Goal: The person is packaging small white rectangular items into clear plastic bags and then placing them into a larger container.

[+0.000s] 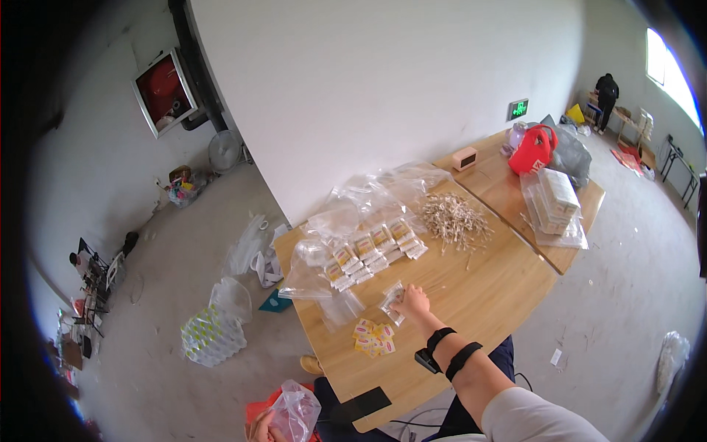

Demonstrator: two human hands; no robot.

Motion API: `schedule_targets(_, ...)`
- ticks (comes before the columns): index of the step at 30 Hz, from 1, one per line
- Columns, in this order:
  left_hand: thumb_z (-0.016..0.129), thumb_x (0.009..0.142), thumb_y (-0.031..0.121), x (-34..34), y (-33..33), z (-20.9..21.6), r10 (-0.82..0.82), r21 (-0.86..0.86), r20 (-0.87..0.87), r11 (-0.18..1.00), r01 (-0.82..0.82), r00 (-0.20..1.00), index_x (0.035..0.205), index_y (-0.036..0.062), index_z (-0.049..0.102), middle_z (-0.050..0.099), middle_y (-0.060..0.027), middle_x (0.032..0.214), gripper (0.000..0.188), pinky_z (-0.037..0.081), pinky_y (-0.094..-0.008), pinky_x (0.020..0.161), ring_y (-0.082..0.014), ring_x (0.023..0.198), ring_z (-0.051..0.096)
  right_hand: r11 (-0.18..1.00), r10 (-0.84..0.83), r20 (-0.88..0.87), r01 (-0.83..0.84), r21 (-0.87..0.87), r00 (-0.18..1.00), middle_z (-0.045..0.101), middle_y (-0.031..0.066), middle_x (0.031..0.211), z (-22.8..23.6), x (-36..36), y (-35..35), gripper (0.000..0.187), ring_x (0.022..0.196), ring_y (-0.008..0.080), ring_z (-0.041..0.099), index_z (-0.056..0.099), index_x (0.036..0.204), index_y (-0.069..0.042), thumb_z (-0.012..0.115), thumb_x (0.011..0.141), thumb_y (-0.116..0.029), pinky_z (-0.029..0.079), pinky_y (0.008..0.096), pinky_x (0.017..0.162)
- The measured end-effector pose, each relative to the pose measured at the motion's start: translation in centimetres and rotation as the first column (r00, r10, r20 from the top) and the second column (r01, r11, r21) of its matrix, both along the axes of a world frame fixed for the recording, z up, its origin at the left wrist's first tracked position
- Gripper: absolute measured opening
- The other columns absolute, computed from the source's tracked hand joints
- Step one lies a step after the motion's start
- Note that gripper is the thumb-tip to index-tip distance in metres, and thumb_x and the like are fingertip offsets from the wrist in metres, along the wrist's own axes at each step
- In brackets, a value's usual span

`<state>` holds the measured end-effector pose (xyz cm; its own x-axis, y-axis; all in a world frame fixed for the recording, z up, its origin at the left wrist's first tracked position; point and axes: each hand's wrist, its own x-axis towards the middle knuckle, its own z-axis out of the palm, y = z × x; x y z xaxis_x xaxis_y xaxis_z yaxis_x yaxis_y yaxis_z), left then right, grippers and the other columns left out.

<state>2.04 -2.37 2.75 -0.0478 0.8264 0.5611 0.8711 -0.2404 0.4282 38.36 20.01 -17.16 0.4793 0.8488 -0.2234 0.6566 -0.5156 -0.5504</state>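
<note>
My right hand (pixel 414 301) reaches over the wooden table (pixel 471 302), its fingers closed on a small clear plastic packet (pixel 391 303) lying on the top. What is inside that packet is too small to make out. Just in front of it lie several yellow-and-white cards (pixel 374 337), loosely spread. Low at the left, off the table's edge, my left hand (pixel 263 428) grips a thin clear plastic bag (pixel 294 412), with something red behind it. Farther back stand rows of filled white-and-yellow packets (pixel 368 250), and beside them a heap of small pale sticks (pixel 455 219).
Large clear bags (pixel 353 202) cover the back left of the table. A pink box (pixel 465 158), a red bag (pixel 534 151) and wrapped white stacks (pixel 556 202) stand at the back right. A black patch (pixel 364 404) marks the near corner. Bagged goods (pixel 213 335) lie on the floor.
</note>
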Motion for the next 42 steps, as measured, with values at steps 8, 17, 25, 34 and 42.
schedule_targets(8, 0.052, 0.078, 0.000, 1.1, -0.6, 0.3, -0.032, -0.002, 0.034, 0.999, 0.032, 0.999, 0.098, 0.0037, 0.070, 0.068, -0.0146, 0.098, 0.028, 0.048, -0.0410, 0.083, -0.0341, 0.089, 0.062, 0.934, 0.332, -0.312, -0.356, -0.019, 0.890, 0.065, 0.0190, 0.103, 1.7, 6.9, -7.5, 0.069, 0.097, 0.0315, 0.062, 0.059, 0.112, -0.001, 0.082, 0.061, -0.041, 0.050, 0.0385, 0.085)
schedule_targets(17, 0.052, 0.079, 0.001, 4.1, -2.2, 1.2, -0.070, -0.010, 0.003, 0.997, 0.070, 0.998, 0.100, 0.0069, 0.071, 0.068, -0.0153, 0.099, 0.029, 0.047, -0.0426, 0.085, -0.0355, 0.091, 0.062, 0.988, 0.134, -0.485, -0.155, -0.003, 0.864, 0.067, 0.0111, 0.103, -2.2, 10.8, -13.3, 0.035, 0.089, 0.0268, 0.065, 0.066, 0.103, -0.006, 0.070, 0.081, -0.033, 0.053, 0.0378, 0.071)
schedule_targets(25, 0.052, 0.080, 0.001, 4.0, -4.0, 2.4, -0.034, 0.006, -0.063, 0.999, 0.035, 0.997, 0.100, 0.0074, 0.071, 0.068, -0.0156, 0.100, 0.029, 0.045, -0.0415, 0.090, -0.0347, 0.093, 0.062, 0.911, 0.185, 0.118, -0.216, 0.352, 0.976, 0.063, 0.0087, 0.097, 0.9, 6.6, -16.4, 0.028, 0.101, 0.0298, 0.055, 0.065, 0.095, -0.012, 0.069, 0.079, -0.036, 0.045, 0.0401, 0.086)
schedule_targets(34, 0.052, 0.080, 0.001, 4.5, -3.8, 2.3, -0.068, 0.031, -0.084, 0.997, 0.071, 0.994, 0.098, 0.0048, 0.071, 0.066, -0.0171, 0.100, 0.026, 0.048, -0.0415, 0.084, -0.0361, 0.092, 0.061, 0.999, 0.047, -0.056, -0.046, 0.010, 0.997, 0.063, 0.0097, 0.108, -1.9, 6.3, -14.5, 0.065, 0.112, 0.0267, 0.054, 0.063, 0.109, -0.013, 0.079, 0.062, -0.055, 0.045, 0.0376, 0.090)
schedule_targets(42, 0.047, 0.068, -0.007, 2.7, -2.5, 0.7, -0.088, 0.055, -0.088, 0.994, 0.093, 0.992, 0.095, 0.0014, 0.069, 0.067, -0.0126, 0.099, 0.036, 0.047, -0.0379, 0.077, -0.0321, 0.090, 0.061, 0.988, 0.153, -0.002, -0.153, 0.013, 0.988, 0.060, 0.0179, 0.102, -2.3, 2.3, -16.4, 0.053, 0.100, 0.0322, 0.056, 0.060, 0.102, -0.007, 0.078, 0.064, -0.039, 0.049, 0.0387, 0.082)
